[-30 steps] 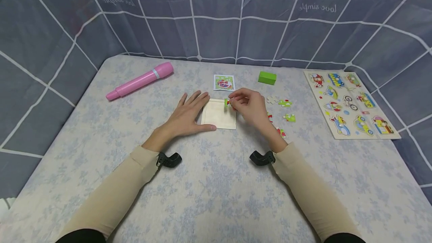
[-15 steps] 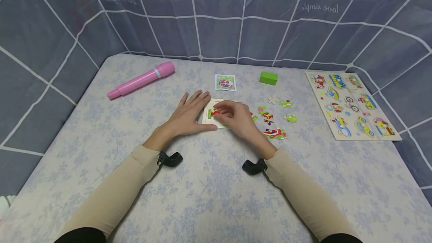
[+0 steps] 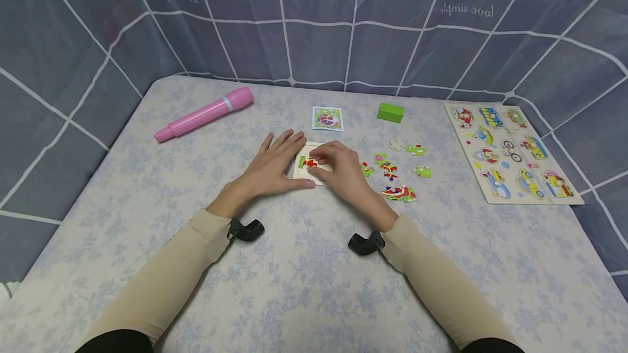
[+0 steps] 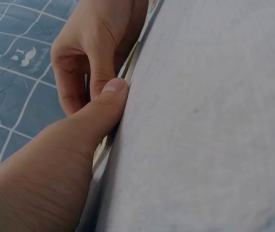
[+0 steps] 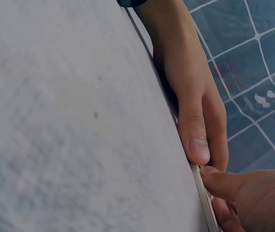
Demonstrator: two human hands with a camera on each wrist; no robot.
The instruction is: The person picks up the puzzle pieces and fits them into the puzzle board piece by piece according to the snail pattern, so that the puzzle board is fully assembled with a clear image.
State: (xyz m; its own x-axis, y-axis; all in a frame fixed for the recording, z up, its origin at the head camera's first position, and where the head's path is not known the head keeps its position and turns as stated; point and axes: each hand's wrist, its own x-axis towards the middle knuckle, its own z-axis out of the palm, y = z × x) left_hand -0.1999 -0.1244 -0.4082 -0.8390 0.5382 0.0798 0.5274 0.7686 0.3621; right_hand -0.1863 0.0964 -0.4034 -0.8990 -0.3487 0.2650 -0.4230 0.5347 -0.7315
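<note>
The red-and-green puzzle piece (image 3: 306, 163) is laid in the left part of a shallow wooden tray (image 3: 302, 175), its green end turned toward the left hand (image 3: 276, 166). The thumb and forefinger of the right hand (image 3: 342, 166) are bent about its right end, the forefinger on the far side, the thumb on the near; how firmly it is gripped cannot be told. A second ago the piece was held up near the tray's far right corner; since then it has been brought leftward and lowered, and over the last half second its place has barely been altered. The left hand is kept where it was: its fingers are straight and spread along the tray's left side, and in the left wrist view its thumb is seen set against the tray's near edge.

To the right, several loose puzzle pieces (image 3: 422, 171), partly covered by the right hand a second ago, are now exposed, with one pale piece (image 3: 397, 145) among them. Beyond the tray, a small picture card (image 3: 327, 119) and a green block (image 3: 390, 113) are placed. Farther out, a pink tube (image 3: 206, 115) is set at the far left and a vehicle puzzle board (image 3: 517, 166) at the right; neither has been disturbed. All is spread on a blue-patterned tablecloth (image 3: 304, 266), backed by a grey curtain (image 3: 314, 50) with white lines.
</note>
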